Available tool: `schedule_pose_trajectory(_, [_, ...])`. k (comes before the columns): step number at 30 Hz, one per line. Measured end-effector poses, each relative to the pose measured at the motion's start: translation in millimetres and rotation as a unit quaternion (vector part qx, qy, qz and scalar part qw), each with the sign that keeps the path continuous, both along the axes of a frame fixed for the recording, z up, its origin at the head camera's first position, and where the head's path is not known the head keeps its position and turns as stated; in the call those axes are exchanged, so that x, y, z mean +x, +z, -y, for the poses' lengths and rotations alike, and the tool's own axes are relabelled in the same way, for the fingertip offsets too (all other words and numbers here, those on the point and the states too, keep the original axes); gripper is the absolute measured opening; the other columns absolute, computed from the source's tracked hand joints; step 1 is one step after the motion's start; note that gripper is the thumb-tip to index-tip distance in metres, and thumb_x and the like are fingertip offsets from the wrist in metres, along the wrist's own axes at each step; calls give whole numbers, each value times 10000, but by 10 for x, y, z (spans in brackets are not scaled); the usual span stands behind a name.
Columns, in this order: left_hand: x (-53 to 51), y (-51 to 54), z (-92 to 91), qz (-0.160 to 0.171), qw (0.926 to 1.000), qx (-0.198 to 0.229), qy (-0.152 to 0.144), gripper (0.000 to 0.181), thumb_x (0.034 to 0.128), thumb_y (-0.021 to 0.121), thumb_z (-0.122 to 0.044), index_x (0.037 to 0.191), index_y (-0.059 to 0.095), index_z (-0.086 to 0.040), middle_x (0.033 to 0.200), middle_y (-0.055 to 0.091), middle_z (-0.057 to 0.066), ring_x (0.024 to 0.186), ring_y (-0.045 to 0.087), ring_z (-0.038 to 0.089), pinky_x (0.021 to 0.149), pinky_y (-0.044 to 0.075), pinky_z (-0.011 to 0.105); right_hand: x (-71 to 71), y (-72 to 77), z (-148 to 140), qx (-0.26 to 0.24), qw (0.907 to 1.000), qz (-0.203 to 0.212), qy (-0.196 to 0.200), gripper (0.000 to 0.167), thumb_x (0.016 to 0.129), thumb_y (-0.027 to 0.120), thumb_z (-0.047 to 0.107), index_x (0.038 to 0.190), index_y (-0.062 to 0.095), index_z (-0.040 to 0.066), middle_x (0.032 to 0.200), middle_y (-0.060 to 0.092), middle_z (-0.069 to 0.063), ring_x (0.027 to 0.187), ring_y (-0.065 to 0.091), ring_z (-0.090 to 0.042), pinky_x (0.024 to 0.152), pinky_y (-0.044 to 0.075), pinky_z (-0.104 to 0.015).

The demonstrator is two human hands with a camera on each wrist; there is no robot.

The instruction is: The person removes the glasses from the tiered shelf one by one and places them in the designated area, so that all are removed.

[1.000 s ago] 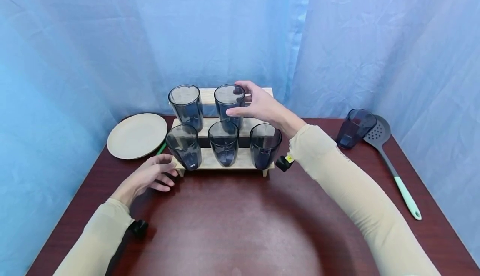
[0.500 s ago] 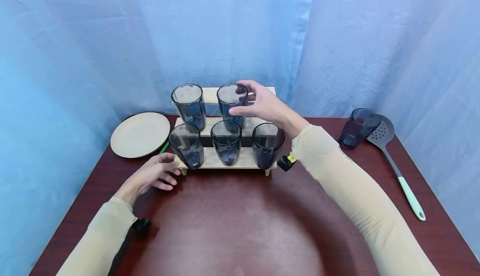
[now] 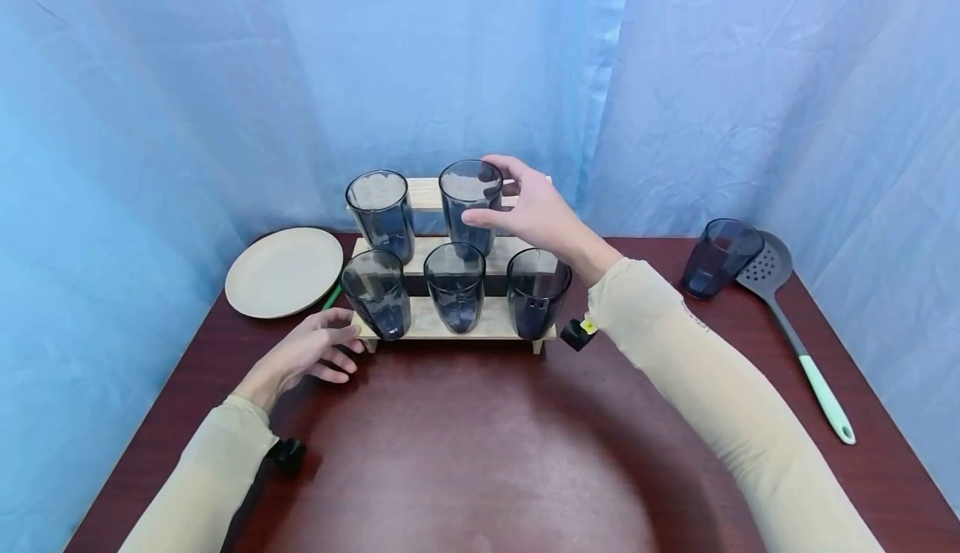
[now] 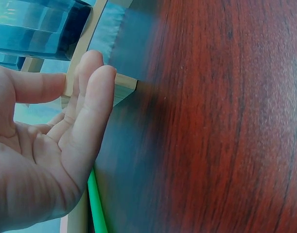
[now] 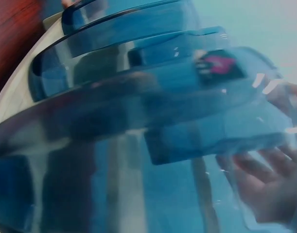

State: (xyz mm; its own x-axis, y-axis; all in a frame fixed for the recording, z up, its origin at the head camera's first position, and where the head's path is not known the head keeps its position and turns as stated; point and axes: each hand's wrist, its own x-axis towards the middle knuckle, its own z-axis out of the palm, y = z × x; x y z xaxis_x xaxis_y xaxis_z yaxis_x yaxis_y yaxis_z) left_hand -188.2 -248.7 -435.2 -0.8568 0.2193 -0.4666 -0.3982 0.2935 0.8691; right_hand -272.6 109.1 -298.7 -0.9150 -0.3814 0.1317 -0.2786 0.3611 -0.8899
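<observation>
well, held glass [image 3: 461, 194]: it is sitting just right of the far-left glass [image 3: 382, 219], at the middle step of the rack [image 3: 495, 315]; the near-middle glass [image 3: 455, 294] is partly hiding its base, so whether it is touching the step is unclear.
slip: its smooth, narrowing wall could be sliding free if the pinch is slackening.
knock: its base could be clipping the near-middle glass if it is travelling low and toward the near side.
snag: the wrist camera [image 3: 576, 334] is hanging just right of the near-right glass [image 3: 536, 294] and could be toppling it on a leftward swing.
right hand [image 3: 536, 207]: reaching in from the right, it is pinching the held glass below the rim, thumb on the near side, fingers toward the far side.
left hand [image 3: 306, 351]: it is resting at the rack's near left corner, fingers loose and fairly straight, curling round nothing.
</observation>
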Motion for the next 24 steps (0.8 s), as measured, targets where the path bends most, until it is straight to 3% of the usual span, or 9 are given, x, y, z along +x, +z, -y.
schedule_pose_trajectory(3, [-2,2,-3,-21,10000,17,5,547,1043,544,-244,1492,319,-28,1092,638,205,710,691,236,644,617,406,36,70,-75,-62,9996,-250,-73,876,801,867,436,1533,425,244,1353,560,23,1197,561,-137,864,552,-377])
schedule_pose_trajectory(11, [-15,17,19,-34,10000,-9,25,532,1045,539,-248,1482,326,-31,1095,633,206,715,691,232,641,616,400,129,252,-347,-915,9934,-669,-181,781,828,869,227,1497,469,172,1378,559,-54,1199,562,-237,1004,504,-370])
schedule_pose_trajectory(16, [-1,16,30,-21,10000,-10,22,539,1045,540,-251,1488,323,-32,1097,631,205,722,692,234,648,617,403,204,327,-590,-1029,9901,-783,-544,780,832,863,189,1504,466,171,1388,551,-45,1217,544,-279,1003,496,-370])
schedule_pose_trajectory(24, [26,28,36,17,10000,27,39,544,1043,546,-246,1487,317,-29,1098,627,202,728,690,236,652,618,405,335,312,-1131,-855,9850,-811,-1263,784,846,846,147,1519,450,215,1427,530,-58,1250,539,-210,954,505,-238])
